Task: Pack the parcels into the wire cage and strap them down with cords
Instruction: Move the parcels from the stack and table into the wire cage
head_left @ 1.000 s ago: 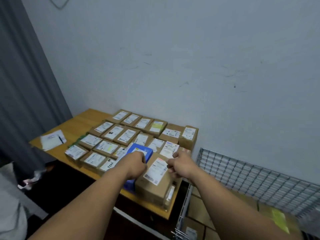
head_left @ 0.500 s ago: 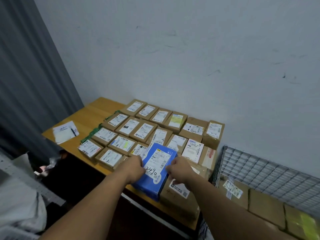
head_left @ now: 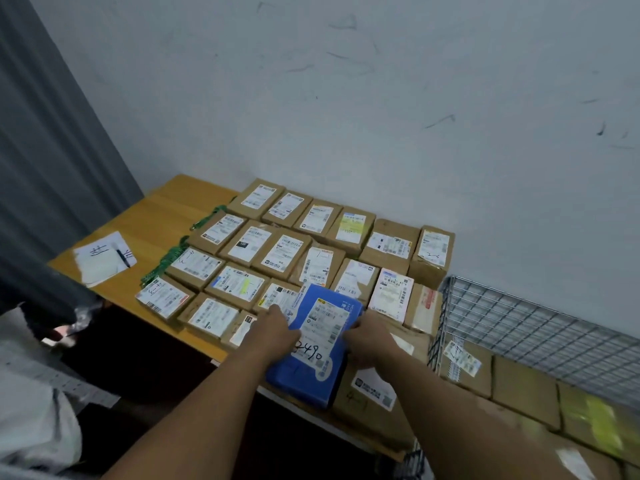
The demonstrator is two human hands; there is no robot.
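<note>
A blue parcel [head_left: 313, 367] with a white label marked "2490" is tilted up above the front edge of the wooden table [head_left: 162, 216]. My left hand [head_left: 273, 332] grips its left edge and my right hand [head_left: 369, 337] grips its right edge. Under it lies a large brown box [head_left: 372, 400]. Several small brown labelled parcels [head_left: 280, 252] cover the table in rows. The wire cage [head_left: 519, 327] stands to the right with brown parcels [head_left: 523, 384] inside. Green cords [head_left: 166, 258] lie along the left side of the parcel rows.
White papers with a pen [head_left: 104, 258] lie at the table's left end. A grey curtain [head_left: 45, 150] hangs at the left. A scuffed white wall [head_left: 381, 98] backs the table and cage. A person in white [head_left: 34, 410] is at the lower left.
Both hands took hold of the blue parcel and raised it off the table, toward me and to the right, over the large brown box. The camera view shifted left and down.
</note>
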